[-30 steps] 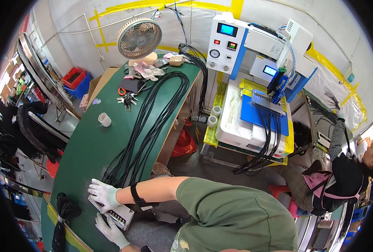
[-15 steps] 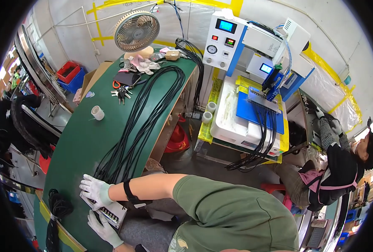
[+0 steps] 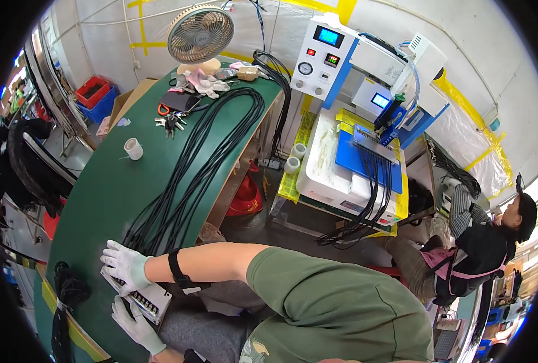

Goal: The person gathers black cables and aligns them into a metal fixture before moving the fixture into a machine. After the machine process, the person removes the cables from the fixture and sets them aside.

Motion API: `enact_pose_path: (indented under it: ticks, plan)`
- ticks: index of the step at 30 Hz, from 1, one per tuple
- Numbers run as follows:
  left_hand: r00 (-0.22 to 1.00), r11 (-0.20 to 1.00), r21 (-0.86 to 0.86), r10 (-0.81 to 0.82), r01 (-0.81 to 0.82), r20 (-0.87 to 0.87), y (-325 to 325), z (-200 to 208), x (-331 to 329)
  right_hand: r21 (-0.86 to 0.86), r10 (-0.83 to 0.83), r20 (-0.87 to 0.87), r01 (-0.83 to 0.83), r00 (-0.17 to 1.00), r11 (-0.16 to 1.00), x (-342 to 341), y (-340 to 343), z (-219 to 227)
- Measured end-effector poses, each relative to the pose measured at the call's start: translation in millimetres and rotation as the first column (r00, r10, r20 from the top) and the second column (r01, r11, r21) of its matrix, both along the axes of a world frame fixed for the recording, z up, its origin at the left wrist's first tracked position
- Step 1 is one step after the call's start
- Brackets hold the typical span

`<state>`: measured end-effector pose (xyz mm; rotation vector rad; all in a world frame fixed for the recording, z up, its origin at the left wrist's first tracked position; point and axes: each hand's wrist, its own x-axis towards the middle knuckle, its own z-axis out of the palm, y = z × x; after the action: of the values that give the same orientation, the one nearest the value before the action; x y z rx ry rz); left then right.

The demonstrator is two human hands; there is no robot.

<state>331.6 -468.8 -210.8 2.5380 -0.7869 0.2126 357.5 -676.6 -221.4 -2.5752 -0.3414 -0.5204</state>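
Note:
A metal fixture with a row of slots holding small connector-like parts lies at the green table's near edge. My gloved right hand is laid over its far end, fingers stretched past the edge and thumb on the near side. From the near side my gloved left hand rests against the fixture, its thumb and fingers apart. Both palms are hidden, so I cannot tell if a small part is under them. A long bundle of black cables loops over the table, its ends lying beside my right hand.
The green table carries a white spool, keys and gloves. A tied black cable bundle lies at left. A fan stands at the back. The blue-white machine holds another fixture. A co-worker sits at right.
The whole view has shifted a little. My hands stay at the fixture with hardly any change in pose. The co-worker's arms have drawn back toward the body.

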Motion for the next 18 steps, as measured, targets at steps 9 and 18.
enact_pose_path:
  ticks: [9, 18]
  plan:
    - [0.999, 0.996, -0.077, -0.033, 0.034, 0.025, -3, 3, -3, -0.024, 0.002, -0.026, -0.003, 1.000, 1.000, 2, -1, 0]
    - [0.989, 0.997, -0.030, -0.062, 0.067, 0.138, 7, -14, 3, -0.049, -0.006, 0.033, 0.007, 0.999, 0.999, 2, 1, -3]
